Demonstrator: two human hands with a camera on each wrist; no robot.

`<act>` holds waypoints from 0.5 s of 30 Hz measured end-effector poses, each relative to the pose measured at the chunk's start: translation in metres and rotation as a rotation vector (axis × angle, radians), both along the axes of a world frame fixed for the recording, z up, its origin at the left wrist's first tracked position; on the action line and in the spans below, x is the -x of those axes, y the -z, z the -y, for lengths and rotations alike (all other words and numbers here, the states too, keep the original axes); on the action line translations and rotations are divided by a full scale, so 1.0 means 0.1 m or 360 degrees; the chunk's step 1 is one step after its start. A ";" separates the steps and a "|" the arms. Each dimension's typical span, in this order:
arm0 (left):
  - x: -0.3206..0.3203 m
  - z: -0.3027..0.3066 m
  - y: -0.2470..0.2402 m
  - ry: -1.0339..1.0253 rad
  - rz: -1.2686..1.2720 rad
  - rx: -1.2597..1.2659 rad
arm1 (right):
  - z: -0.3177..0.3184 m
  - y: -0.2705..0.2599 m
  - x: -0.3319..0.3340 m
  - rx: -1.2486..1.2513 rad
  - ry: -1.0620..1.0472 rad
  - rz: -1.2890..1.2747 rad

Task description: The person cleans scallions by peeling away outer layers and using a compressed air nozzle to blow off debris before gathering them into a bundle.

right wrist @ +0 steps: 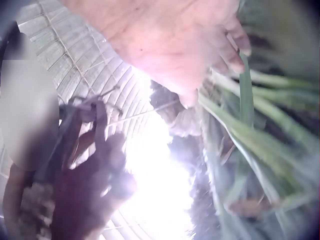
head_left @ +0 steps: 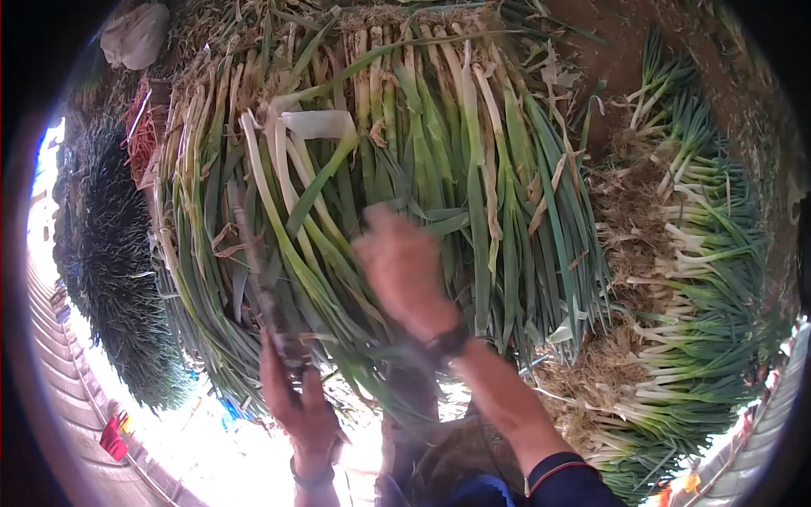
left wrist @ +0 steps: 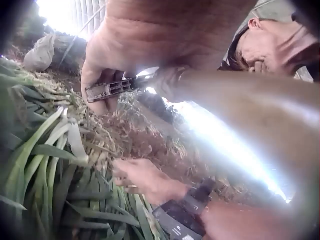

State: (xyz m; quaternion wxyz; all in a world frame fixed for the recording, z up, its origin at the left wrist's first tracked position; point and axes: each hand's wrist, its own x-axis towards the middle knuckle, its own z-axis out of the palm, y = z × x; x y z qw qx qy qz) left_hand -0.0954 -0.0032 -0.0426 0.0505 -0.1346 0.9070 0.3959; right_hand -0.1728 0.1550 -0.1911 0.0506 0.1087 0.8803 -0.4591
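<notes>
In the head view my left hand (head_left: pixel 304 414) holds a long, thin, dark tool (head_left: pixel 269 300) that reaches forward over the leeks. Its slotted metal end (left wrist: pixel 109 91) shows under the palm in the left wrist view; part of the tool is blurred. My right hand (head_left: pixel 404 266), wearing a dark wristband, hovers blurred over the leaves of a wide pile of leeks (head_left: pixel 515 186). From the right wrist its fingers look loosely bent, thumb apart, above pale leek stalks (right wrist: pixel 260 135). Left of this hand lie several leeks (head_left: pixel 291 198) on top, with a white strip (head_left: pixel 318 124) across their pale ends.
Rows of smaller green onions (head_left: pixel 701 270) with rooty ends line the right. A dark green heap (head_left: pixel 110 262) stands at the left, beside red netting (head_left: pixel 139 131). A pale sack (head_left: pixel 133 35) sits at the back left. Another person (left wrist: pixel 275 47) appears in the left wrist view.
</notes>
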 end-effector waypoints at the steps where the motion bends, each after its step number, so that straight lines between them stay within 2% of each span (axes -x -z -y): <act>1: -0.03 -0.01 0.07 0.0138 0.0083 0.0099 | -0.43 0.06 0.01 0.0257 0.0218 0.0018; 2: -0.06 -0.06 0.13 0.0245 0.0074 0.0122 | -0.71 0.59 -0.03 -0.0471 0.0313 -0.0277; 3: -0.08 -0.09 0.17 0.0376 0.0129 0.0072 | -1.08 0.76 -0.03 -0.0607 0.0245 0.0020; 5: -0.10 -0.20 0.24 0.0605 0.0217 0.0014 | -1.61 1.40 -0.10 -0.1136 0.0186 -0.0075; 6: -0.11 -0.28 0.27 0.0702 0.0249 0.0012 | -1.71 1.42 -0.09 -0.1135 0.0188 -0.0074; 8: -0.20 -0.47 0.32 0.0644 0.0346 -0.0118 | -1.81 1.45 -0.05 -0.1235 -0.0038 0.0442; 9: -0.23 -0.51 0.34 0.0711 0.0362 -0.0115 | -1.82 1.42 -0.01 -0.1194 -0.0045 0.0251; 10: -0.26 -0.55 0.37 0.0778 0.0380 -0.0115 | -1.77 1.39 0.01 -0.1187 -0.0043 0.0250; 12: -0.36 -0.66 0.44 0.0795 0.0384 -0.0133 | -1.69 1.28 0.02 -0.0814 -0.0002 0.0783; 13: -0.39 -0.72 0.45 0.0804 0.0383 -0.0153 | -1.64 1.34 -0.10 -0.0606 0.0092 0.0515; 15: -0.43 -0.79 0.39 0.0850 0.0388 -0.0124 | -1.59 1.29 -0.34 -0.0628 0.0013 0.0488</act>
